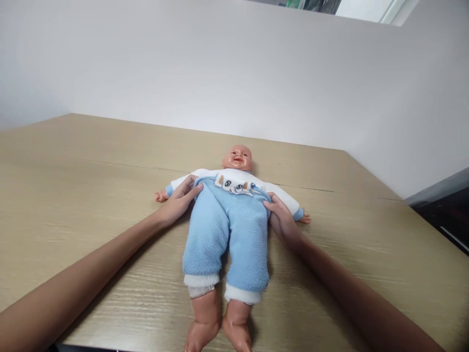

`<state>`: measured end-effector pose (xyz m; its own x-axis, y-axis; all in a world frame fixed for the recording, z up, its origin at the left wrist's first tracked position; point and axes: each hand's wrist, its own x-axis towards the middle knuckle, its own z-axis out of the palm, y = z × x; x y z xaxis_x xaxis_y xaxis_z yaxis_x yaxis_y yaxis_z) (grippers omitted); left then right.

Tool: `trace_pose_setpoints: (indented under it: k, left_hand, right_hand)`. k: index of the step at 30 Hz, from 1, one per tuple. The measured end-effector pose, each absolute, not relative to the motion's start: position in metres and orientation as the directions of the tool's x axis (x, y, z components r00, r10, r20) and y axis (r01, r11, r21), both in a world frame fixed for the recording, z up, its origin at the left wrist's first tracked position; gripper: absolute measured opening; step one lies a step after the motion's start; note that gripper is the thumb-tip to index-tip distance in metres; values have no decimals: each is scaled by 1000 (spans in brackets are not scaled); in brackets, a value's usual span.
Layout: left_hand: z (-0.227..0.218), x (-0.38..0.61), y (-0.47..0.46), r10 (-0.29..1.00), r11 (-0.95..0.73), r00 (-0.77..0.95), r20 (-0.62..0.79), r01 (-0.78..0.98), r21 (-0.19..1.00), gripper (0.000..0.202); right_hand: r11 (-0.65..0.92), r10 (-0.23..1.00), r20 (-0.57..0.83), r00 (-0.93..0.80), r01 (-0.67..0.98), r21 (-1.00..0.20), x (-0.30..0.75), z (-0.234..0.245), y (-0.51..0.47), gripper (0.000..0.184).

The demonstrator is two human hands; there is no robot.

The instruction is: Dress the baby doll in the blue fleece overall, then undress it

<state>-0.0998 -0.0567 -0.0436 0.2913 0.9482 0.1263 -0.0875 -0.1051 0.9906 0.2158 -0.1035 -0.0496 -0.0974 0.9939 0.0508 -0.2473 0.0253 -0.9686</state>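
A baby doll [238, 159] lies on its back on the wooden table [73, 186], head away from me, feet at the near edge. It wears a white top and light blue fleece trousers [227, 230] with white cuffs. My left hand [179, 200] grips the trousers' waistband at the doll's left-side hip in view, fingers curled on the fabric. At the opposite hip, my right hand [280, 217] pinches the waistband just under the doll's sleeve. Both forearms stretch across the table from the near corners.
A plain white wall [234, 73] rises behind the table. A dark piece of furniture [447, 210] stands past the table's right edge. The doll's bare feet [220, 327] reach the table's near edge.
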Motion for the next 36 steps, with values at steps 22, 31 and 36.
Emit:
trace_pose_setpoints:
  k: [22,31,36]
  left_hand:
    - [-43,-113,-58,914,-293,381,137,388,874,41]
    - [-43,-122,-59,924,-187,380,35,370,910,38]
    - [-53,-102,-62,969,-116,239,67,194,974,45]
  right_hand:
    - [40,994,46,-104,-55,-998,224,-32,-97,30]
    - [40,999,42,-22,-79,-996,222,-51,-97,32]
    - [4,999,-11,47,-306,-952,207,-66,-92,40]
